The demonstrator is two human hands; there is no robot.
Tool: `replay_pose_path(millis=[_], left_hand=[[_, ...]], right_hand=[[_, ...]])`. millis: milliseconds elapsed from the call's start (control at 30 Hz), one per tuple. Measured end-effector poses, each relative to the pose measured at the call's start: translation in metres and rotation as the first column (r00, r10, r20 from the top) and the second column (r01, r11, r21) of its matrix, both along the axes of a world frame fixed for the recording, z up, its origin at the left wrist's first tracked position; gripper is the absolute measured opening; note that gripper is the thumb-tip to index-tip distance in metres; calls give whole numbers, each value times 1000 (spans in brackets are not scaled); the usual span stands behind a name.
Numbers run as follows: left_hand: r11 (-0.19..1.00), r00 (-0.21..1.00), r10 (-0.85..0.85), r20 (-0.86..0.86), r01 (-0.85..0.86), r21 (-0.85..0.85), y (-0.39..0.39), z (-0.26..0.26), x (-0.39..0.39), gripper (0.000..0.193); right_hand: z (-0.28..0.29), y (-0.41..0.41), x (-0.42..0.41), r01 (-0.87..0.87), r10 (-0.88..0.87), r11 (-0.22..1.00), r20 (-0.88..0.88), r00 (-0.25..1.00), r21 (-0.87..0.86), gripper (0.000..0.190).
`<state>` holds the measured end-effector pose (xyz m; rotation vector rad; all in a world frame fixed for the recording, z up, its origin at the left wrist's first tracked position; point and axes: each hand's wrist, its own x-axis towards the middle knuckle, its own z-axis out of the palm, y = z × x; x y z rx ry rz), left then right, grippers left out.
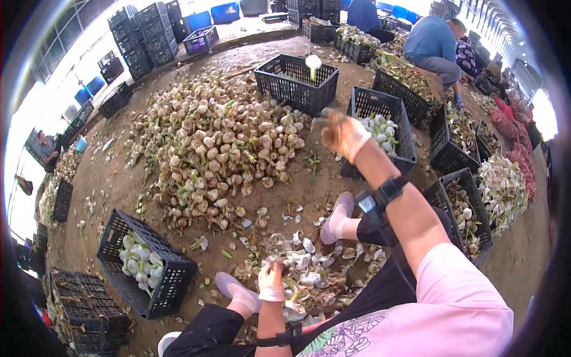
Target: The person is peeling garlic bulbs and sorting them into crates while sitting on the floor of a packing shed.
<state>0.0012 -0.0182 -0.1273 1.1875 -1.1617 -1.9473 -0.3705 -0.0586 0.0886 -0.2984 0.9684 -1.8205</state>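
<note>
My right hand (341, 134), in a whitish glove with dark fingertips, is stretched forward and blurred by motion. Its fingers look spread, and I make out nothing held in them. Beyond it, a white peeled garlic bulb (313, 63) with a short green stem is in the air, in front of a black plastic crate (290, 89). My left hand (271, 277), also gloved, is low over a litter of garlic skins (312, 279) between my feet. Its fingers are curled around something dark at the tips, too unclear to name. A large heap of unpeeled garlic bulbs (223, 147) lies ahead.
Peeled garlic fills part of a crate at right (403, 134) and a tilted crate at left (176, 272). Beside my right leg is a crate of garlic and scraps (484, 232). Two people (430, 40) (362, 15) work at the back right. Stacked crates (151, 35) stand behind.
</note>
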Motion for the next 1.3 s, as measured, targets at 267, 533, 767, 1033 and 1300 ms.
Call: replay_pose_path(millis=[267,533,767,1033,1300], left_hand=[[928,937,-161,-309,250,275,11,52,-46,38],[999,940,-22,340,29,-15,-80,-19,-31,39],[703,426,225,876,552,-449,-205,-66,-93,59],[794,245,-56,968,599,-106,-292,-98,-208,57],[817,765,67,641,327,-475,-196,-58,-162,56]], right_hand=[[-113,92,127,-362,350,896,93,932,258,36],[-142,113,141,-293,630,715,-403,664,635,20],[-190,103,148,-305,603,685,-278,748,662,27],[-203,81,132,-276,525,534,-57,849,799,27],[-196,79,133,-56,239,784,-217,947,618,27]])
